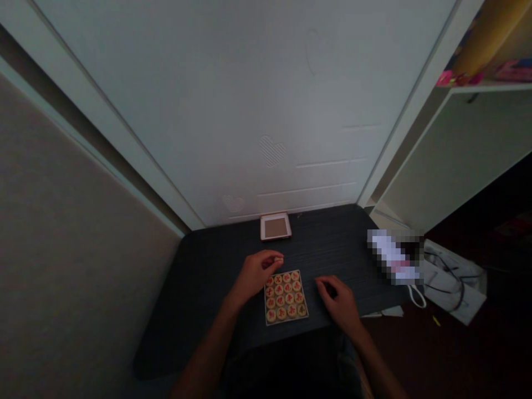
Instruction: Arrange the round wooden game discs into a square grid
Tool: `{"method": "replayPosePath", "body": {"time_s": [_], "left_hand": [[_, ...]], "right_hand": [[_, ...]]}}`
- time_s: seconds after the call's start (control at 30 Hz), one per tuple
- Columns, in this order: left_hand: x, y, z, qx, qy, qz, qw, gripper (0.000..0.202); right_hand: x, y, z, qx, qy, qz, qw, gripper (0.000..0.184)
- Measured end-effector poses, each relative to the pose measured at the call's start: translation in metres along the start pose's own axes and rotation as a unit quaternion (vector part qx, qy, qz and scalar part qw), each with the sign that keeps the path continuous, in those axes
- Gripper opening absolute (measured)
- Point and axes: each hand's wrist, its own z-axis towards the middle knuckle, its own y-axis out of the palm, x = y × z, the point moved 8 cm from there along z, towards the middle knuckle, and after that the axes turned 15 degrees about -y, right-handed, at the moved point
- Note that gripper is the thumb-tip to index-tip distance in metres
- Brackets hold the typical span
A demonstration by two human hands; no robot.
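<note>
A shallow square box (266, 320) on the dark table holds rows of round wooden Chinese chess pieces (288, 298), most with red characters; the one at the near right corner has a dark character. My left hand (255, 271) is over the far left corner of the box. Its thumb and forefinger are closed on a small pale Chinese chess piece (279, 260), mostly hidden by the fingers. To the right of the box, my right hand (341, 302) rests low over the table, fingers curled in and thumb against them, with nothing visible in it.
At the table's back edge, against the white panel (249, 111), lies a small white-rimmed box or lid (275, 228) with a brown middle. A partly blurred white item (393, 257) with a strap is at the table's right end. Beyond it stands a paper bag (457, 288).
</note>
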Motion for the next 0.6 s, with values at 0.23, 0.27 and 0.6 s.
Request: {"method": "replayPosePath", "body": {"time_s": [0.23, 0.27, 0.6], "left_hand": [[-0.003, 0.024, -0.040, -0.024, -0.085, -0.215, 0.973, 0.025], [-0.004, 0.026, -0.043, -0.021, -0.091, -0.230, 0.969, 0.024], [0.005, 0.039, -0.069, -0.047, -0.081, -0.235, 0.967, 0.024]], "right_hand": [[-0.033, 0.008, 0.011, -0.018, -0.048, 0.044, 0.998, 0.020], [-0.040, 0.009, 0.013, -0.017, -0.057, 0.053, 0.997, 0.020], [-0.075, 0.021, 0.024, -0.016, -0.071, 0.110, 0.991, 0.020]]}}
